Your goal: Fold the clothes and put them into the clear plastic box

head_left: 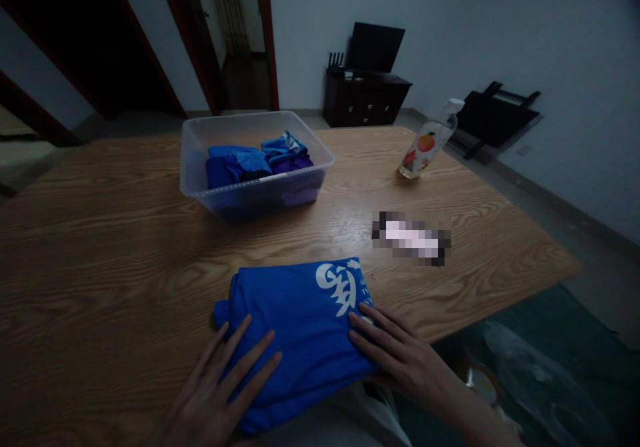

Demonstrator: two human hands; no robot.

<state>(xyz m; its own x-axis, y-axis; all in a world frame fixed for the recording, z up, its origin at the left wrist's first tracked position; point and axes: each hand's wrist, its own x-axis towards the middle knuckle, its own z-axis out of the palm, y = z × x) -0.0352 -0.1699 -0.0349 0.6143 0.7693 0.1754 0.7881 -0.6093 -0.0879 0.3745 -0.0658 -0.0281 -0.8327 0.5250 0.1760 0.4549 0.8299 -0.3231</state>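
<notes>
A folded blue T-shirt (295, 327) with a white printed figure and lettering lies at the near edge of the wooden table. My left hand (220, 380) rests on its left side, fingers spread out over the cloth. On the right side, my right hand (393, 347) lies with stretched fingers across the shirt's edge, just below the print. Neither hand grips the fabric. Beyond the shirt stands a clear plastic bin (257, 193) holding several folded blue and purple garments (240, 163).
The wooden table (125, 253) fills most of the view. A bottle (425, 147) with a white cap stands at the back right. Closer in lies a blurred-out flat object (411, 239). Past the right edge, a clear plastic bag (535, 373) sits lower down.
</notes>
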